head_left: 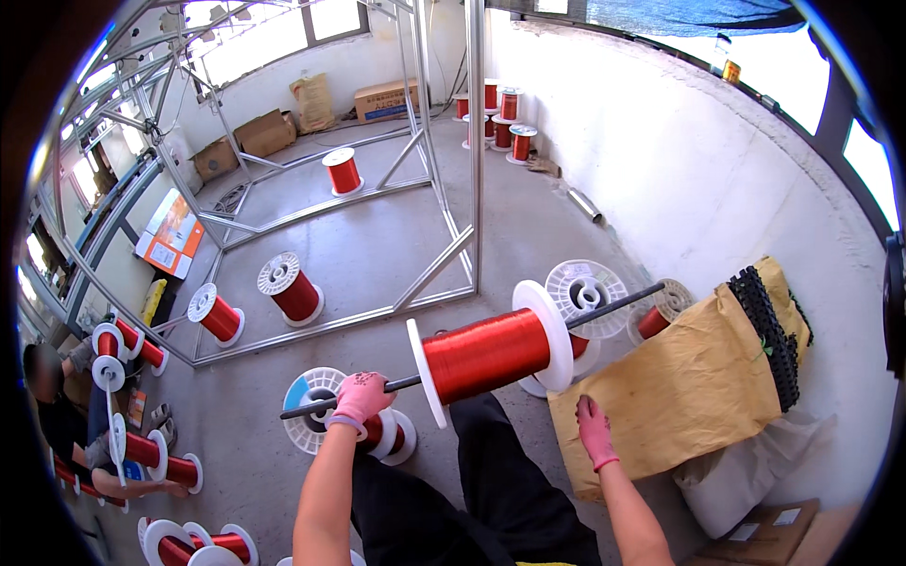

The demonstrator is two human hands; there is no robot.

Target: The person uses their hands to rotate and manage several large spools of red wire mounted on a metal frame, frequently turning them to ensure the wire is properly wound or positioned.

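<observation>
- Our left hand [363, 398] grips the black rod [615, 306]; we cannot tell whether our right hand [596, 434] holds anything.
- On the rod sits the red-wire spool [486, 354]; we're likely positioning it, which calls for both hands.
- Beyond stands the metal-tube frame [475, 141].

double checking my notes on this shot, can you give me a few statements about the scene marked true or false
1. The pink-gloved left hand grips the long dark rod. True.
2. The pink-gloved right hand grips it too. False: that hand is off the rod.
3. The rod runs through a red-wound spool with round white flanges. True.
4. That spool stands upright. False: it is on its side.
5. A brown cardboard box sits near the white far wall. True.
</observation>
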